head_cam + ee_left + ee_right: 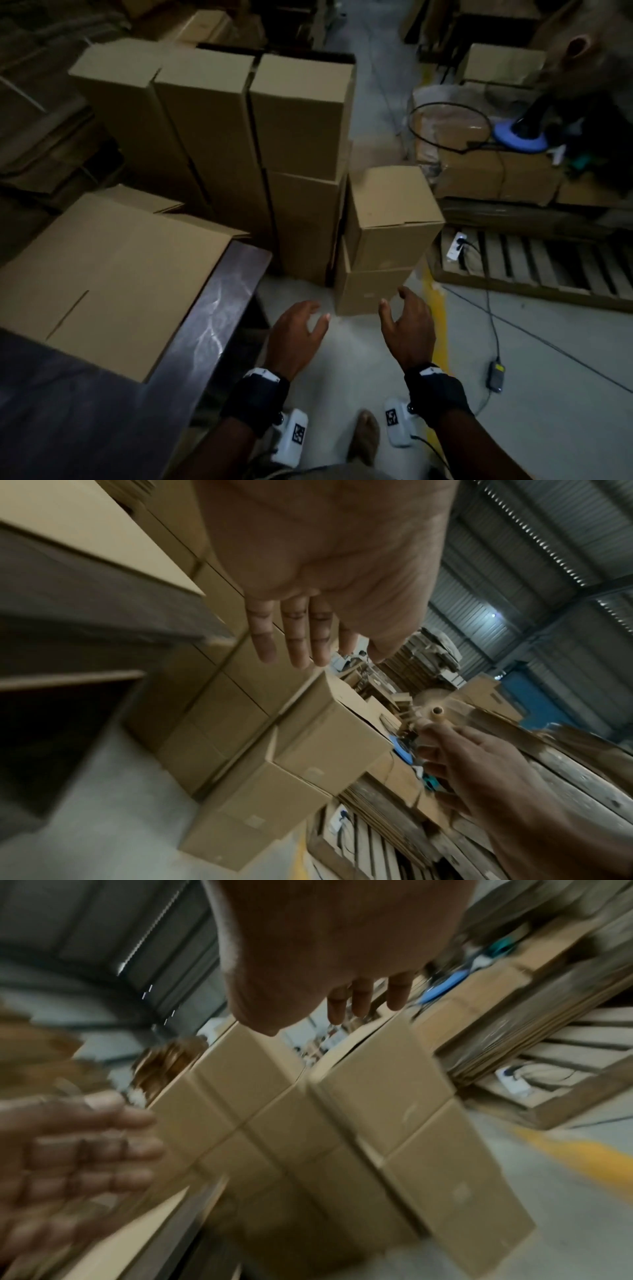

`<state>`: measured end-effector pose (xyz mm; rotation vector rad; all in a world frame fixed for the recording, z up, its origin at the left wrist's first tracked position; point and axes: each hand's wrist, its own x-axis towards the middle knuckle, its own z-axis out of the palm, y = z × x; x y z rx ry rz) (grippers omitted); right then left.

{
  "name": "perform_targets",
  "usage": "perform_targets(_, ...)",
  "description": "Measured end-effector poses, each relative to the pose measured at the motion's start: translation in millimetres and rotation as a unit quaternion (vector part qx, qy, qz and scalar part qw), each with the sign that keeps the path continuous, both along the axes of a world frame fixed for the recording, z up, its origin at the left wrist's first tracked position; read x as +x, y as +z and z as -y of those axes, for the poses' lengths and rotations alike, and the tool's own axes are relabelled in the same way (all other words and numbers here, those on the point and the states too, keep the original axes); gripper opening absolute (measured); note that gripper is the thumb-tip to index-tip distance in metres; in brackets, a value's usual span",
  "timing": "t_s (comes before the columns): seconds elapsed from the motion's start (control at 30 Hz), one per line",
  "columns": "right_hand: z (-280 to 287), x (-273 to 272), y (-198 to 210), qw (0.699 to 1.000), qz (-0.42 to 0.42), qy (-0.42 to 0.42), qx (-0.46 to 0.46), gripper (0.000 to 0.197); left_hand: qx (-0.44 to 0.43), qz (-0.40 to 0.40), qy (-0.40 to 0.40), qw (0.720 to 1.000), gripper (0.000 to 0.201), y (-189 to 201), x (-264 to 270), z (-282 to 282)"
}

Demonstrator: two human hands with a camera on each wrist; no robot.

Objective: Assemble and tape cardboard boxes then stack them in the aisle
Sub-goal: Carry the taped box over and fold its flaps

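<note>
Assembled brown cardboard boxes stand stacked on the floor ahead. The nearest stack is a top box (394,212) sitting slightly askew on a lower box (370,291). Taller stacks (294,113) rise behind it to the left. My left hand (301,329) and right hand (404,318) hover empty in front of the near stack, fingers spread and relaxed, palms facing each other, touching nothing. In the left wrist view the left hand (301,631) shows straight fingers above the near stack (308,756). The right wrist view is blurred: the right hand (346,999) hangs above the boxes (383,1091).
A flattened carton (113,274) lies on a dark table (212,308) at my left. A wooden pallet (534,267) with a power strip and cables sits right of the yellow floor line (436,305). Another person (582,68) stands at the far right near wrapped goods.
</note>
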<state>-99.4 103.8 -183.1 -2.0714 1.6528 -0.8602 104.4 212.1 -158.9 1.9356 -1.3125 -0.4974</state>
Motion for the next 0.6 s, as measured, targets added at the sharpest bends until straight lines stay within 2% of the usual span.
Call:
perform_targets(0.2, 77, -65, 8, 0.999, 0.019, -0.032, -0.012, 0.051, 0.002, 0.004, -0.038, 0.999, 0.044, 16, -62, 94)
perform_targets(0.3, 112, -78, 11, 0.999, 0.029, -0.034, -0.017, 0.046, -0.001, 0.011, -0.046, 0.999, 0.036, 20, -77, 129)
perform_targets(0.43, 162, -80, 4, 0.999, 0.033, -0.033, -0.005, 0.047, -0.001, 0.020, -0.054, 0.998, 0.032, 16, -78, 172)
perform_targets(0.6, 241, -72, -10, 1.000, 0.013, -0.011, 0.006, 0.054, 0.014, -0.019, -0.014, 1.000, 0.031, -4, -54, 245)
